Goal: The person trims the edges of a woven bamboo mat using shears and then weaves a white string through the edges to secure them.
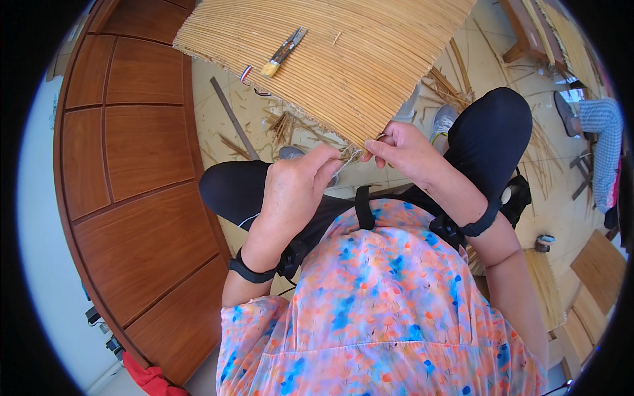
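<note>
A floral shirt (376, 297) in pink, orange and blue fills the foreground as a seated person, dark-trousered knees (498, 129) set wide, works at the corner of a tan reed mat (356, 72). The mat stretches away in front, its near corner just beyond the lap, a position that likely lets both hands reach its edge without stretching. The left hand (296, 181) has thumb and forefinger pinched closed on pale string (352, 155) at the corner; the right hand (413, 152) appears to grip the corner itself between thumb and forefinger, its other fingers loosely curled, perhaps to steady the mat while the string is handled.

A dark, snip-like tool (287, 50) with a yellowish tuft at one end lies on the ribbed mat, presumably kept there for easy reach, with a loose sliver (337, 37) nearby. A striped loop (246, 74) shows at the left edge. What supports the mat cannot be seen.

Below, broken reeds (287, 129) litter a pale tiled floor (224, 142). Panelled reddish-brown woodwork (145, 138) curves along the left, above a red cloth (148, 377); at right, another person's checked trouser leg (599, 152) is visible near wooden furniture (528, 43).
</note>
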The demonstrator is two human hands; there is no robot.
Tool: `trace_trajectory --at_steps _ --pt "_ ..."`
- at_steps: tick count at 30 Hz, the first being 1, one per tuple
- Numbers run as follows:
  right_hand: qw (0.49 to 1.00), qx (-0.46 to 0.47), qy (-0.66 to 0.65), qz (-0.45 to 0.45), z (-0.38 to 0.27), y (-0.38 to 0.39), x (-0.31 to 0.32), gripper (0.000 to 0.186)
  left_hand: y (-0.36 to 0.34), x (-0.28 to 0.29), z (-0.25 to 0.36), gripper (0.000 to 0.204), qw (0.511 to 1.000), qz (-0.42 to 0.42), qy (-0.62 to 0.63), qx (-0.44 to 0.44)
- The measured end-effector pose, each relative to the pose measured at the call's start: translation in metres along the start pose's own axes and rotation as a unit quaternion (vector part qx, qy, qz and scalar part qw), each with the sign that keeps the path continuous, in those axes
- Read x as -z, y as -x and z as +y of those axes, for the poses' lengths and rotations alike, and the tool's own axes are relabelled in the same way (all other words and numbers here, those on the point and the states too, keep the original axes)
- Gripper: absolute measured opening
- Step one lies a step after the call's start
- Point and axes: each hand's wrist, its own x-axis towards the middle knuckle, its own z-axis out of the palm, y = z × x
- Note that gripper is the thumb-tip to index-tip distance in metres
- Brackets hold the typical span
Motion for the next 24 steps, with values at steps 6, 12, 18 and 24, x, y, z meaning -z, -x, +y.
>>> trace_trajectory --at_steps 6,12,18,24 --pt "1.000 -0.001 0.002 0.005 -0.004 0.002 -0.003 0.018 0.000 0.001 0.003 0.017 0.998 0.024 -0.037 -0.046" --pt "1.000 -0.004 -0.004 0.012 -0.002 0.002 -0.002 0.018 -0.003 0.005 0.012 0.016 0.992 -0.010 -0.121 -0.024" --pt "1.000 -0.007 0.001 0.016 -0.001 0.000 -0.002 0.016 -0.008 0.009 0.019 0.014 0.982 -0.037 -0.185 -0.034" --pt "1.000 -0.010 0.007 0.020 -0.006 0.002 -0.002 0.016 -0.014 0.011 0.021 0.013 0.966 -0.057 -0.245 -0.049"
